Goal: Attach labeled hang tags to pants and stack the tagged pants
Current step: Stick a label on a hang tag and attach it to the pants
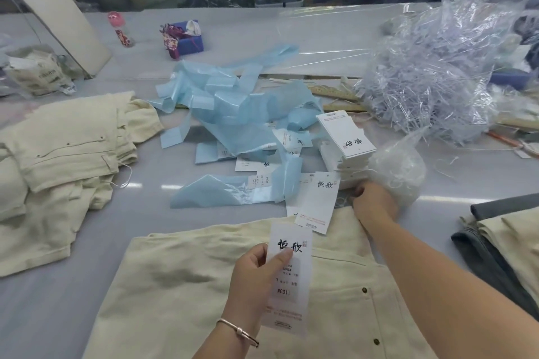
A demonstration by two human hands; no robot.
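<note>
Nearest, the left hand pinches a long white paper hang tag with black brush lettering, grip narrow, thumb on its face, above the cream cotton pants spread flat on the grey tabletop. Further out, the right hand reaches to a small clear plastic bag of white strings; its grip I cannot tell. Just beyond sits a stack of white tags, with loose pale blue plastic strips scattered. Left, 1 pile of cream pants.
</note>
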